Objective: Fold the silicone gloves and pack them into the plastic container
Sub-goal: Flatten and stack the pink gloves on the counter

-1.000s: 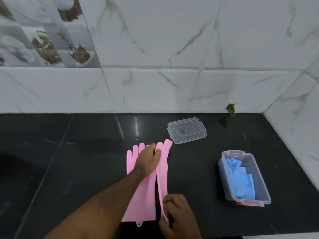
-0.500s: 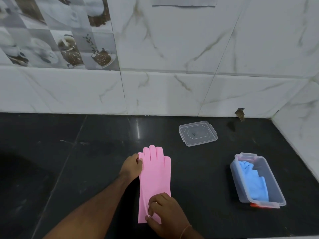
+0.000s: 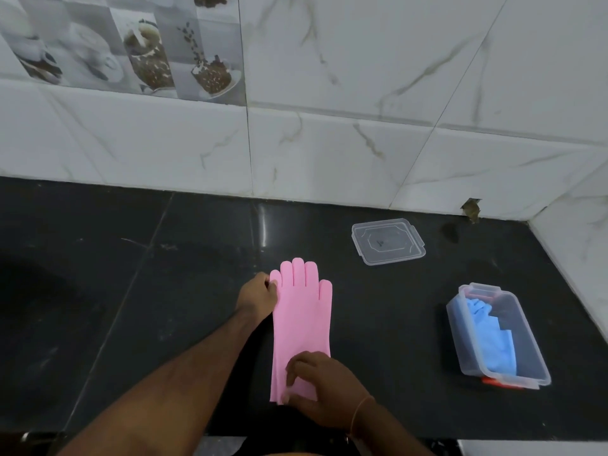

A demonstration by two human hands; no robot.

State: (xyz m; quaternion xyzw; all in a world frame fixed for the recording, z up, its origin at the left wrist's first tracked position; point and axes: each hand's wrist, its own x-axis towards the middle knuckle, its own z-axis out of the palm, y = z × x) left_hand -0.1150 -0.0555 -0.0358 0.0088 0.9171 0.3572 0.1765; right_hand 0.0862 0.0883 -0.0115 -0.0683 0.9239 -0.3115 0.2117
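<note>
- Pink gloves (image 3: pixel 301 324) lie flat and stacked on the counter (image 3: pixel 115 307), well left of the box (image 3: pixel 539 373), fingers toward the wall; I judge them aligned, not yet folded.
- Left hand (image 3: pixel 258 296) pinches the stack's left edge by the glove fingers.
- Right hand (image 3: pixel 320 390) presses on the cuff end, fingers bent; I cannot tell whether it grips the edge.
- Blue gloves (image 3: pixel 493 334) sit folded inside the box: I count that half packed.
- Lid (image 3: pixel 388 241) lies behind the box, off.
- Remaining, as I judge: fold pink, pack.
</note>
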